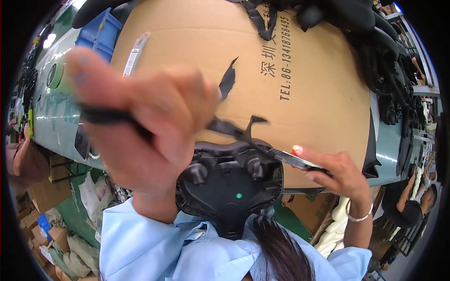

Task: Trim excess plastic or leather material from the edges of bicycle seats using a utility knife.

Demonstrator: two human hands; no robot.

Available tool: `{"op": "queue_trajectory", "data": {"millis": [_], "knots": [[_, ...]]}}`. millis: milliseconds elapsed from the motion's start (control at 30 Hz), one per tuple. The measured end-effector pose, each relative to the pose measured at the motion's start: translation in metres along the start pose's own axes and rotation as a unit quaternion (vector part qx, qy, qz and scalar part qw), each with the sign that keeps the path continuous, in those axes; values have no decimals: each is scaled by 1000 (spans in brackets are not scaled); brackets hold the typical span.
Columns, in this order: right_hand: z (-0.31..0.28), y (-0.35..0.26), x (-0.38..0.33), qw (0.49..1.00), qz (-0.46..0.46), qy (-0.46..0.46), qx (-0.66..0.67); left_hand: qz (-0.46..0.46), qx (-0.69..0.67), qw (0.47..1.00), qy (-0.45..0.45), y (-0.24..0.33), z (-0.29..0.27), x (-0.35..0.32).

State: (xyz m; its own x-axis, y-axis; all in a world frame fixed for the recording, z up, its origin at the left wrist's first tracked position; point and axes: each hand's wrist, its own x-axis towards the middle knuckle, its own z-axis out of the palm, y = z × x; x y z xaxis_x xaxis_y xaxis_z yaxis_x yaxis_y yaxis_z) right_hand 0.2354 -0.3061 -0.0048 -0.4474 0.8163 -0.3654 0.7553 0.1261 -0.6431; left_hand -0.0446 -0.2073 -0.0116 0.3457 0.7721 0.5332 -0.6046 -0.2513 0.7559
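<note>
My left hand (150, 112), blurred and raised close to the camera, is closed with a black strip (229, 129) running through its fingers. From that hand the strip stretches down toward a black saddle-shaped part (220, 194), which lies underside up against my body, its narrow end toward me. In my right hand (340, 173) is a utility knife (296, 160) with a red slider. The knife's blade end meets the right rim of the saddle part, beside the strip; whether it is cutting there I cannot tell.
A large cardboard sheet (318, 126) covers the table. Scraps of black material (228, 82) and a clear labelled sleeve (136, 54) lie on it. A blue crate (98, 33) and a green round container (55, 76) stand left. Black parts (384, 70) are piled right; a co-worker (412, 206) is beyond.
</note>
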Motion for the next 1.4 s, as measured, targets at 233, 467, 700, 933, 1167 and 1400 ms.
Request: {"op": "queue_trajectory", "data": {"millis": [233, 467, 700, 933, 1167, 1400], "knots": [[52, -48, -45, 983, 73, 150, -78, 220, 176, 925, 253, 32, -11, 14], [53, -90, -44, 966, 184, 121, -135, -105, 536, 772, -325, -14, -10, -11], [90, -103, -57, 944, 184, 204, -184, -339, 0, 941, -6, -6, -17, -16], [146, -102, -63, 934, 207, 291, 4, -86, 147, 910, 379, -11, -49, -14], [123, -52, 12, 885, 73, 442, 126, -367, 400, 770, -334, -17, -34, -20], [50, -46, -8, 673, 7, 686, 278, -250, -19, 923, 292, -41, -131, 113]]}}
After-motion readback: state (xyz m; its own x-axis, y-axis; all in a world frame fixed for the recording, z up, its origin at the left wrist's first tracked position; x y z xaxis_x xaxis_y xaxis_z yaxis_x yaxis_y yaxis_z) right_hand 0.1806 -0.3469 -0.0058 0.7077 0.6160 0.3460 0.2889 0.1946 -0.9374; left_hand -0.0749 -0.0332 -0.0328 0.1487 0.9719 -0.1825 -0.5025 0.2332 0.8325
